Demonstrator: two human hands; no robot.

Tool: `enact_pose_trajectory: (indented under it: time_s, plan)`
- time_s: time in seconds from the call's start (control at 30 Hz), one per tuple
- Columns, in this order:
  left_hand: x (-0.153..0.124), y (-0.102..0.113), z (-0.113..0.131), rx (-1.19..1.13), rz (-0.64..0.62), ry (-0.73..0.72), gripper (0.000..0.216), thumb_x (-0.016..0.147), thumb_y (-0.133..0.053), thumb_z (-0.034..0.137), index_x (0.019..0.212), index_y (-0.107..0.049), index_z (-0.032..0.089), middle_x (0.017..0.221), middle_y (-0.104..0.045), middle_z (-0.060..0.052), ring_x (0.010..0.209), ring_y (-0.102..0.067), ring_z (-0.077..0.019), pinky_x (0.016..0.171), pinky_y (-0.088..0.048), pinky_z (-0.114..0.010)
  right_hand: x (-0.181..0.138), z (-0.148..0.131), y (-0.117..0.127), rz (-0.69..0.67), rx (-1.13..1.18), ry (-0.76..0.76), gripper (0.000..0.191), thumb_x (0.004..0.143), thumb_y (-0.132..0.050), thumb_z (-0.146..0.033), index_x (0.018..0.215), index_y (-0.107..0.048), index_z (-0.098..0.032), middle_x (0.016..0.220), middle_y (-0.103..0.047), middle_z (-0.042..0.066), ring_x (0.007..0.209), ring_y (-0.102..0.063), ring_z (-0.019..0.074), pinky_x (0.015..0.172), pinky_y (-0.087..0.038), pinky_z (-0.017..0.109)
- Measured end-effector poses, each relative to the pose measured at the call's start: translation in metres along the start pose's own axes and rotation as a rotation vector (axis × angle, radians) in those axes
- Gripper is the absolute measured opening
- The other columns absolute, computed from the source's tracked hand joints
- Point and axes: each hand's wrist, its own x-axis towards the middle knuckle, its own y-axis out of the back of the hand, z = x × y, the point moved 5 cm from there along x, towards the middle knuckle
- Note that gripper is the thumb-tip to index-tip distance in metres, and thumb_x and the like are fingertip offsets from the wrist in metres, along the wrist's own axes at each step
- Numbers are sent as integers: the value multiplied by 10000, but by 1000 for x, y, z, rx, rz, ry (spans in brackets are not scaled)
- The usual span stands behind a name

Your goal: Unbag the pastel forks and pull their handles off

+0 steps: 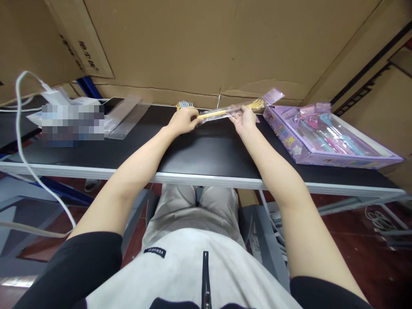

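Note:
My left hand [183,120] is closed on the left end of a yellow pen [216,113] that lies inside a clear plastic sleeve. My right hand [244,119] pinches the same sleeve further right, near the pen's yellow feathery top [256,103]. The sleeve has a purple header card [273,96] at its right end. Both hands hold the pen just above the far part of the black table [209,150]. A blue and yellow fan-shaped piece [184,104] peeks out behind my left hand.
A purple display box [325,139] with several packaged pens lies at the right of the table. Clear plastic sleeves [124,116] lie at the left, beside a white charger [54,96] with its cable [22,141]. Large cardboard boxes [206,47] stand behind the table.

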Motion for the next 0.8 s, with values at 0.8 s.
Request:
enact_pose_trajectory:
  time_s: [0.8]
  plan:
    - [-2, 19, -5, 21, 59, 47, 160, 887, -610, 312, 808, -667, 185, 836, -660, -74, 811, -598, -233, 780, -445, -351, 26, -92, 80, 372, 143, 254, 250, 1030, -292, -286, 992, -518, -186, 1019, -694, 53, 668, -692, 111, 817, -588, 335]
